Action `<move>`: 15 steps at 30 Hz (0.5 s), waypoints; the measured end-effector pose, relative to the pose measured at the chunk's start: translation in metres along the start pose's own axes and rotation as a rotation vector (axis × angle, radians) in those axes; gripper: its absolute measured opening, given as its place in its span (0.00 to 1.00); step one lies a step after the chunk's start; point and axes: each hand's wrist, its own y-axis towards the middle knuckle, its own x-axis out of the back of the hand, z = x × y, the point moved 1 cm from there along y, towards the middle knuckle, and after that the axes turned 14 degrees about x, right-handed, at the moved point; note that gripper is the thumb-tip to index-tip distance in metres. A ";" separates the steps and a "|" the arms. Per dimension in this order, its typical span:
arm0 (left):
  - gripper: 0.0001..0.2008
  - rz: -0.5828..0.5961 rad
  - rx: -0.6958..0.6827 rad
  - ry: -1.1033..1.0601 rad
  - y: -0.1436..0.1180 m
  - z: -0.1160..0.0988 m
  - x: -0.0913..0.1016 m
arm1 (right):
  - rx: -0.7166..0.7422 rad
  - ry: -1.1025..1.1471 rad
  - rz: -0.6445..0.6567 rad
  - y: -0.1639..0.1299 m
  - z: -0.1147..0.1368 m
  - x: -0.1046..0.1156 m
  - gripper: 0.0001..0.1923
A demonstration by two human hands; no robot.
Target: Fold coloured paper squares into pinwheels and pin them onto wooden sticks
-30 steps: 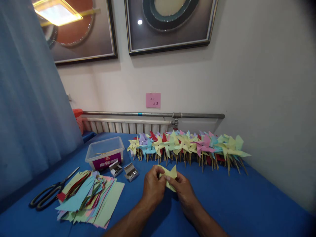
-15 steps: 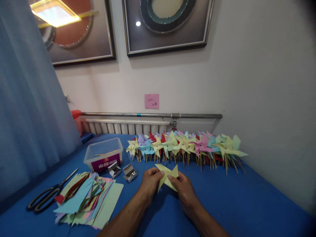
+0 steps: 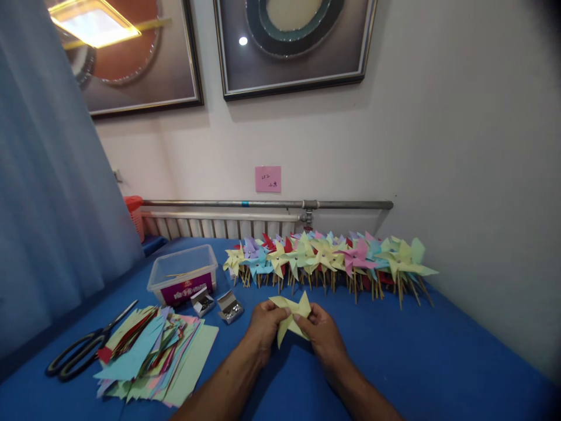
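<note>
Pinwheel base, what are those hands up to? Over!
Left hand and right hand gripping yellow paper pinwheel. More pinwheels on sticks behind. Scissors off left, apart from hands.

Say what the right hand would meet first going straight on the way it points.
The right hand holds the yellow paper, so that comes first; beyond, probably the pinwheels, though depth is unclear.

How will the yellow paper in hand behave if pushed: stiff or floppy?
The yellow paper is probably very light, looking thin. It seems fairly stiff, since its points stand out unsupported. Its folds may spring open if released: the left hand and right hand both pinch it.
</note>
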 end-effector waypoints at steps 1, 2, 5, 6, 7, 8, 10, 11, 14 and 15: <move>0.15 -0.001 -0.005 -0.003 -0.001 -0.001 0.000 | -0.001 0.013 0.002 0.000 0.000 0.000 0.24; 0.14 -0.007 -0.005 0.003 -0.002 -0.002 -0.001 | -0.001 0.023 0.000 0.000 -0.001 0.000 0.24; 0.13 -0.030 -0.002 0.030 -0.002 -0.002 0.000 | -0.003 0.049 -0.018 0.000 0.001 0.001 0.23; 0.13 -0.030 -0.006 0.034 -0.001 -0.002 0.000 | -0.006 0.058 -0.021 0.000 0.001 0.001 0.23; 0.14 -0.031 -0.010 0.035 0.000 -0.001 0.001 | -0.009 0.066 -0.023 0.000 0.002 0.001 0.23; 0.15 -0.037 -0.015 0.038 0.001 0.000 0.001 | -0.014 0.072 -0.019 0.000 0.002 0.001 0.23; 0.16 -0.041 -0.022 0.050 0.003 0.002 0.002 | -0.029 0.079 -0.010 0.000 0.001 0.001 0.24; 0.16 -0.040 -0.030 0.058 0.004 0.003 0.002 | -0.036 0.082 -0.010 0.000 0.000 0.002 0.24; 0.16 -0.066 -0.100 0.106 0.005 -0.003 0.005 | -0.057 0.091 -0.006 0.001 -0.001 0.003 0.25; 0.17 -0.093 -0.144 0.136 0.003 -0.010 0.009 | -0.062 0.096 -0.001 0.001 -0.002 0.004 0.24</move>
